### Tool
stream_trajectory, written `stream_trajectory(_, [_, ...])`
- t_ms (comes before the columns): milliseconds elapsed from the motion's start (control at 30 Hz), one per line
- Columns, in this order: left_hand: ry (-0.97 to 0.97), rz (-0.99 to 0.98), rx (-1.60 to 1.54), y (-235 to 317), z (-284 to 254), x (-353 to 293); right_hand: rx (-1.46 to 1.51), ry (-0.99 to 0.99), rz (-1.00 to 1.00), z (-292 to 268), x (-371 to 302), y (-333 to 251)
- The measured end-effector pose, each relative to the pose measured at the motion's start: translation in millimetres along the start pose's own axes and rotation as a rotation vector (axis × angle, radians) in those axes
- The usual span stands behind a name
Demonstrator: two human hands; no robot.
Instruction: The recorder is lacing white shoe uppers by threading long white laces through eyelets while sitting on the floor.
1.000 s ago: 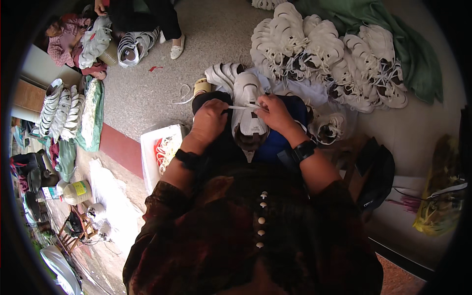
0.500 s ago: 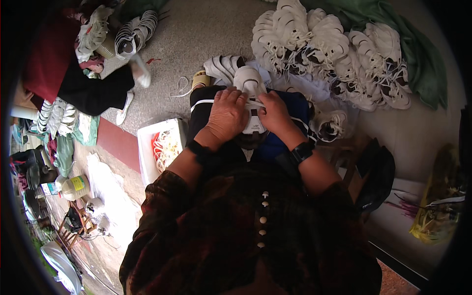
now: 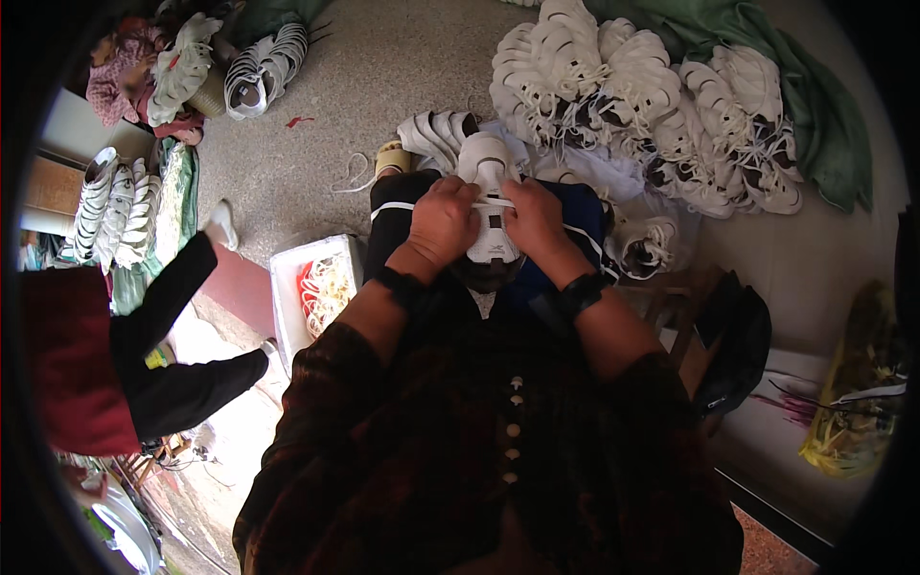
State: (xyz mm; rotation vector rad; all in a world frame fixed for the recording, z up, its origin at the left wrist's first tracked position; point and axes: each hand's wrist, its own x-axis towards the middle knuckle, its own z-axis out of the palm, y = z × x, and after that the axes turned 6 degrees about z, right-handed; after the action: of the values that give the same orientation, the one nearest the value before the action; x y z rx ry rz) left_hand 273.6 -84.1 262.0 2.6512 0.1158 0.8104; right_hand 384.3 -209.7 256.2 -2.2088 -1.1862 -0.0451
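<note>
In the head view, a white shoe [image 3: 490,182] lies across the person's lap, between the two thighs. Its toe points away from the body, toward the top, and its heel end, with the dark opening, sits nearest the belly. The long axis runs almost straight out from the person, close to square with the white lace [image 3: 495,202] that crosses the upper. The left hand [image 3: 443,222] is at the shoe's left edge, its fingers closed and pinching the lace; a length of lace trails from it over the dark left thigh. The right hand [image 3: 533,218] mirrors it at the right edge, fingers likewise brought together on the lace, with another length running out over the blue cloth [image 3: 567,203] on the right thigh. The exact grip of the fingertips is too small to make out.

Just beyond the toe, a nested stack of white uppers [image 3: 438,136] leans to the left. A heap of white shoes [image 3: 644,105] lies farther off on the right, beside a green cloth [image 3: 832,158]. Left of the lap stands a white bin [image 3: 286,299] holding pale laces [image 3: 332,287]. At far left, a co-worker in a dark red top [image 3: 72,364] has one leg stretched out.
</note>
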Motion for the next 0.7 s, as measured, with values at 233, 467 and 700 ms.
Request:
stream_trajectory(233, [-0.077,-0.028,-0.157,4.8,-22.4,-2.5,-0.065,-0.209,0.023,-32.1,3.3,-7.6])
stream_trajectory(467, [-0.093,-0.025,-0.153,1.4,-25.7,-9.3,-0.083,-0.304,0.007,-33.0,21.0,10.3])
stream_trajectory(700, [-0.036,-0.043,0.152,-21.8,-23.2,-4.2,-0.412,-0.161,-0.362,-37.9,16.9,12.8])
